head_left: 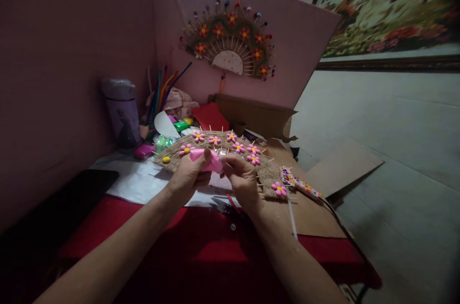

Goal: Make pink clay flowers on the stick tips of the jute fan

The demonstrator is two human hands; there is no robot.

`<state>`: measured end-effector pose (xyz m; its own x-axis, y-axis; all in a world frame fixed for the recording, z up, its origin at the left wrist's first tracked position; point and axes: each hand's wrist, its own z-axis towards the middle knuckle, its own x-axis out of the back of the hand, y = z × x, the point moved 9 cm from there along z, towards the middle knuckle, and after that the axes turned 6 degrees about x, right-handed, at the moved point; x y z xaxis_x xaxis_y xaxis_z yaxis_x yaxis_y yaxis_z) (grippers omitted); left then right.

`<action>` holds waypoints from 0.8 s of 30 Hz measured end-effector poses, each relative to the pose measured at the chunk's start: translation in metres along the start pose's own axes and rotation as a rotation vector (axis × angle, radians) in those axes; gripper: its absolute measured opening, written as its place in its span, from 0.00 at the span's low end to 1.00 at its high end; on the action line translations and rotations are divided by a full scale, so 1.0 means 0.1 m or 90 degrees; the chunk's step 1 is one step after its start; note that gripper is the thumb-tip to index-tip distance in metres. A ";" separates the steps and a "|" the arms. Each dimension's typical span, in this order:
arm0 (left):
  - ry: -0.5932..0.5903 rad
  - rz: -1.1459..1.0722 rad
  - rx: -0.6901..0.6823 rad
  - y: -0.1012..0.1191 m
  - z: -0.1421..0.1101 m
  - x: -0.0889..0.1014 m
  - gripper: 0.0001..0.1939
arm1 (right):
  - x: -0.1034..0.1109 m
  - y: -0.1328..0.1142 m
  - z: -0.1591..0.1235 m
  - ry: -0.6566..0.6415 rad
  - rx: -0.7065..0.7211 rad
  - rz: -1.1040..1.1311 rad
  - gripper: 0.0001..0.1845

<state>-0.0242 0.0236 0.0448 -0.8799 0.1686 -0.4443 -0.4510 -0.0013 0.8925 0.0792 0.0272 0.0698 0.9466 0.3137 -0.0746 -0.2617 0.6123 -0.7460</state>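
Between my two hands is a pink packet of modelling clay [211, 162] in clear plastic. My left hand [189, 173] pinches its left side, thumb on top. The fingers of my right hand [241, 180] close on the clear plastic at its right end. Just behind them lies a fan-shaped piece wound with brown twine [269, 175], with thin sticks poking out along its edge. Pink flowers [238, 146] with yellow centres are set on it, and one yellow oval [166, 160] sits alone at its left. My hands hide part of the fan's inner edge.
Scissors [222, 205] lie on the red cloth [143, 227] near my right wrist. A patterned glue gun [300, 183] with a cord rests on cardboard [312, 215] at right. Clay packets [180, 126] and a purple tumbler [122, 115] stand left; a finished fan [230, 36] hangs behind.
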 end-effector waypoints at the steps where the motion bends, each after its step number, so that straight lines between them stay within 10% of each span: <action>1: 0.000 -0.004 0.003 0.00 0.00 0.00 0.24 | 0.01 0.00 0.00 0.017 0.000 0.013 0.03; 24: 0.019 -0.023 0.104 -0.14 0.00 0.06 0.25 | -0.11 0.00 -0.02 -0.120 -0.055 0.000 0.02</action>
<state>-0.0232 0.0250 0.0299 -0.8686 0.1358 -0.4766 -0.4544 0.1654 0.8753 0.0688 0.0222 0.0689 0.8921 0.4496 0.0445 -0.2371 0.5499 -0.8009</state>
